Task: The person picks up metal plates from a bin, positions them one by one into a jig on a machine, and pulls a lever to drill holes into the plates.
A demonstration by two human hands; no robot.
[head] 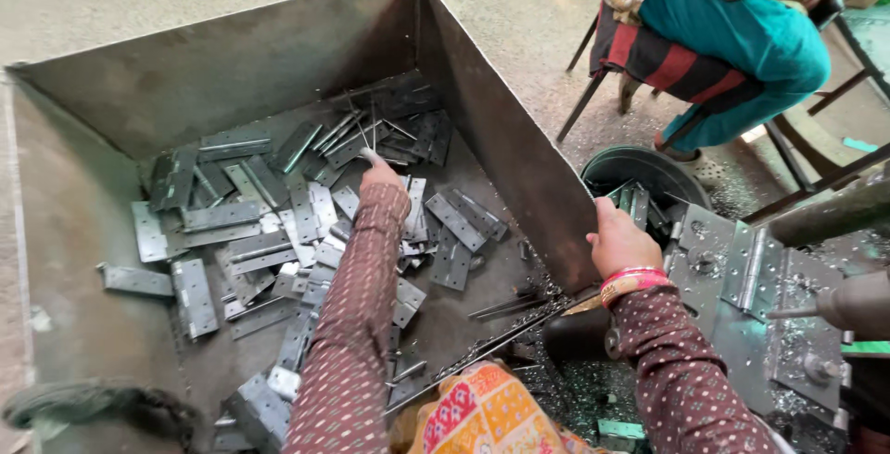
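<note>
A big grey sheet-metal bin (232,64) holds several flat metal hinge leaves (250,222) and thin pins. My left hand (381,174), at the end of a dotted maroon sleeve, reaches into the far part of the bin and pinches a thin metal pin (367,152) among the hinges. My right hand (619,242), with red and yellow bangles at the wrist, rests against the bin's right wall edge, fingers curled, next to a round dark bowl (649,171) holding several hinge pieces. Whether it grips anything is hidden.
A metal jig plate with a folded hinge (753,268) and shavings lies at the right, beside a drill spindle (848,304). Another person in teal clothes sits on a stool (742,37) at the top right. Orange patterned cloth (482,412) covers my lap.
</note>
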